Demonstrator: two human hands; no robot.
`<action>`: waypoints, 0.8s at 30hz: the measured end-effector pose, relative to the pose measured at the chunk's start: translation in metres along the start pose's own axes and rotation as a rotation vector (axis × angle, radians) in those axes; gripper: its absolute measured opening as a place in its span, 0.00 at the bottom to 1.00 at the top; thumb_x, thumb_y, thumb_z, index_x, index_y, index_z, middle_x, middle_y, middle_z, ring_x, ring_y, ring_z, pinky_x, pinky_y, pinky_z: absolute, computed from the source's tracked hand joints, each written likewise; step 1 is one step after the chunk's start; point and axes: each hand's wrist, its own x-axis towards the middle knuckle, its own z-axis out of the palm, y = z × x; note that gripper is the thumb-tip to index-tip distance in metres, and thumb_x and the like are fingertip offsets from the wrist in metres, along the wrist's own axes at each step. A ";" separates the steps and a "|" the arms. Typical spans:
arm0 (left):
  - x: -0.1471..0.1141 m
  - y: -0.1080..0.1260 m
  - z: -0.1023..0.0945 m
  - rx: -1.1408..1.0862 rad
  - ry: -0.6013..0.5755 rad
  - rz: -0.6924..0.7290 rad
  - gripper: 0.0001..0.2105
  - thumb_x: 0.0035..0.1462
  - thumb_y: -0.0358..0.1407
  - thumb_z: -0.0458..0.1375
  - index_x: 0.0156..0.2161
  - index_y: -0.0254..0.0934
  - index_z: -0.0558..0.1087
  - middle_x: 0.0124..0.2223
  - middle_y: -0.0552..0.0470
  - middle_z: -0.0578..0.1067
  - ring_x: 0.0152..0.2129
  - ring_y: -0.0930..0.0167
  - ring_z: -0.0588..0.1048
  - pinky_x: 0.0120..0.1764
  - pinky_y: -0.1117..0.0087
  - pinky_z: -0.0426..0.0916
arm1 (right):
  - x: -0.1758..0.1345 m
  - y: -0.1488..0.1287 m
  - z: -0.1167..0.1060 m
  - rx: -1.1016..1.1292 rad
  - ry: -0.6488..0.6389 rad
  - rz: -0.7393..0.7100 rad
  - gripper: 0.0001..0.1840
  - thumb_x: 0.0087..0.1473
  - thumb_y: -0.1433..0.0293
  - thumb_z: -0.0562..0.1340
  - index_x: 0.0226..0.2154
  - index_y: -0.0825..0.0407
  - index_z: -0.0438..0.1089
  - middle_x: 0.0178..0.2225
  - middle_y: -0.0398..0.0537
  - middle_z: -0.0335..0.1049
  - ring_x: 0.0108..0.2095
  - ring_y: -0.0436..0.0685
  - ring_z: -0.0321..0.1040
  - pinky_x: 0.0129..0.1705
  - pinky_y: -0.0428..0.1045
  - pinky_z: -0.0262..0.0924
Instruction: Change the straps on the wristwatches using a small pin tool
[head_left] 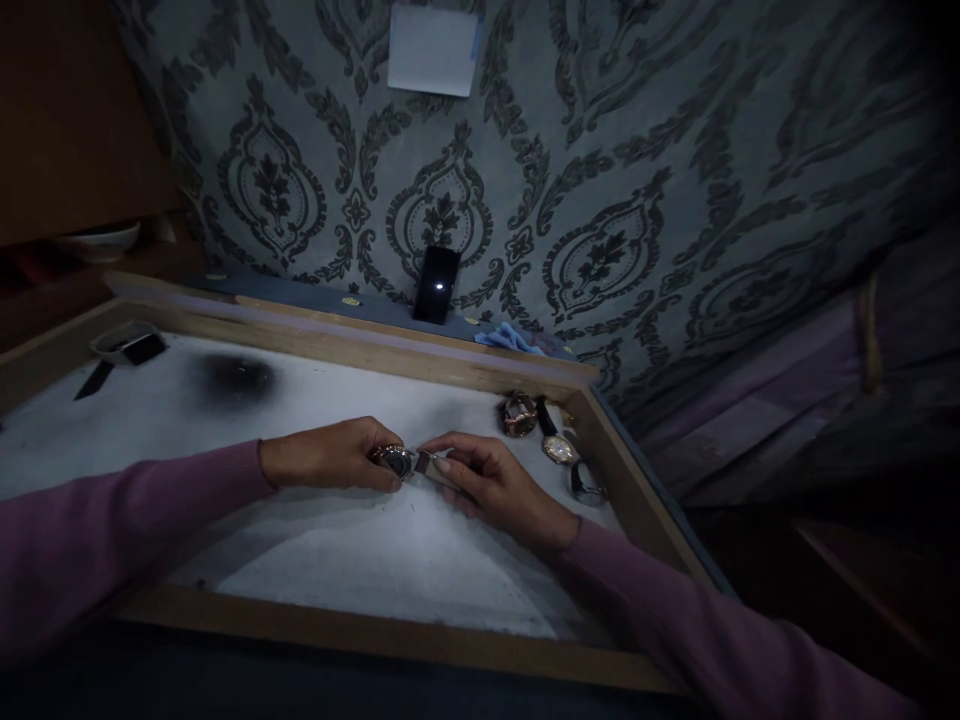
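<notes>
My left hand (341, 455) grips a round wristwatch (395, 460) by its case, thumb and fingers at its edge. The case has a shiny rim and a dark face. Just to its right, my right hand (487, 483) pinches a short reddish-brown piece (423, 461) that looks like a watch strap. Whether this strap is joined to the case I cannot tell. Both hands are over the white floor of a shallow wooden-framed tray (375, 628). Most of the right fingers are hidden behind the thumb and palm.
Near the tray's right wall lie a rose-gold watch (517, 413), a gold-faced watch (557, 448) and a dark-strapped watch (586, 484). A strapped item (142, 347) lies far left. Behind the tray, a phone (436, 285) leans on the patterned wall beside a blue cloth (511, 338).
</notes>
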 end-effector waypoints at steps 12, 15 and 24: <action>-0.003 0.002 0.010 0.169 0.110 0.087 0.09 0.51 0.33 0.52 0.24 0.37 0.57 0.23 0.60 0.55 0.21 0.77 0.54 0.24 0.74 0.50 | -0.001 0.001 0.002 0.007 -0.006 -0.059 0.16 0.59 0.62 0.60 0.46 0.53 0.72 0.20 0.37 0.62 0.16 0.43 0.52 0.19 0.41 0.50; -0.003 0.001 0.011 0.202 0.120 0.069 0.07 0.51 0.33 0.52 0.24 0.37 0.58 0.23 0.60 0.56 0.21 0.77 0.55 0.24 0.74 0.50 | -0.001 0.001 0.001 -0.001 -0.009 -0.072 0.16 0.60 0.62 0.60 0.46 0.53 0.72 0.20 0.36 0.62 0.16 0.43 0.52 0.18 0.41 0.50; -0.002 0.001 0.011 0.221 0.132 0.068 0.06 0.50 0.32 0.51 0.24 0.37 0.58 0.23 0.60 0.57 0.21 0.77 0.56 0.24 0.74 0.51 | 0.000 0.002 0.001 -0.006 -0.009 -0.069 0.16 0.60 0.63 0.59 0.46 0.53 0.72 0.21 0.38 0.63 0.16 0.43 0.53 0.19 0.41 0.51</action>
